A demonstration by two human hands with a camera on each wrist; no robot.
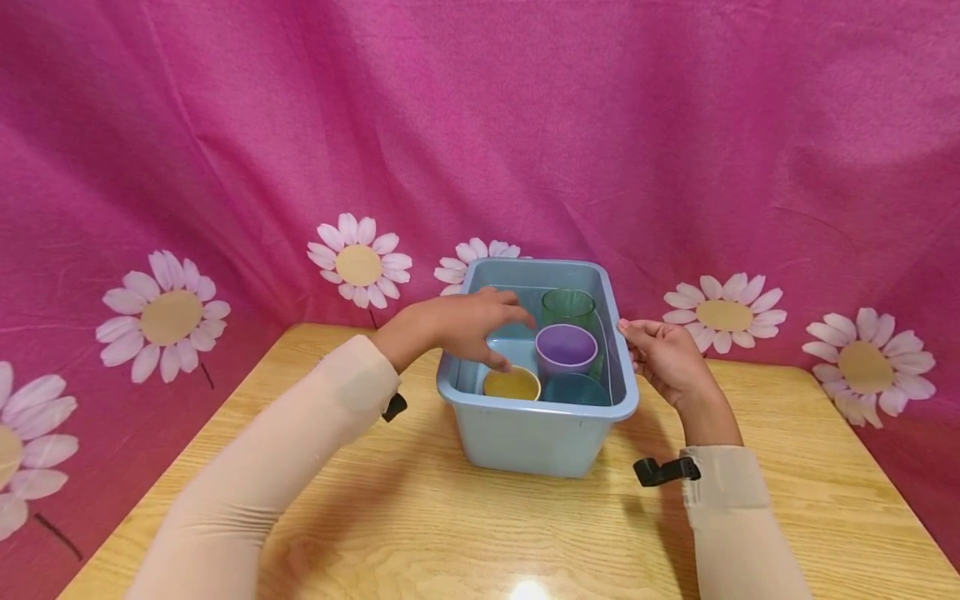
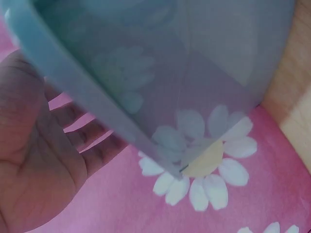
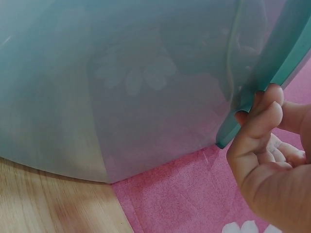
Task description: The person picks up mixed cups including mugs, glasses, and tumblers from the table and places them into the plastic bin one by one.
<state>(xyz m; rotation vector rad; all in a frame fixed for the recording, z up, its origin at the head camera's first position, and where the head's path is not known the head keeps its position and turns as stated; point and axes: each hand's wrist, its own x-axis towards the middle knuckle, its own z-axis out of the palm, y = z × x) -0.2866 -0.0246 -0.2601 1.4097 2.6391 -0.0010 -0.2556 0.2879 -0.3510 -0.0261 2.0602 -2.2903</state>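
Observation:
A blue-grey plastic tub [image 1: 532, 440] stands on the table. Inside it are a purple cup [image 1: 567, 347], a yellow cup [image 1: 512, 384], a green see-through glass [image 1: 567, 305] and a dark teal cup [image 1: 576, 390]. Over the tub's left side reaches my left hand [image 1: 474, 325], fingers spread and holding nothing, its thumb close to the yellow cup's rim. My right hand [image 1: 666, 360] pinches the tub's right rim between thumb and fingers. The right wrist view shows this hand [image 3: 272, 145] on the rim up close. In the left wrist view the palm [image 2: 39, 155] shows beyond the tub's rim.
The tub rests on a light wooden table [image 1: 420, 517]. Right behind it hangs a pink cloth [image 1: 555, 150] printed with white daisies, which also runs along both sides of the table. Black straps circle both wrists over beige sleeves [image 1: 292, 433].

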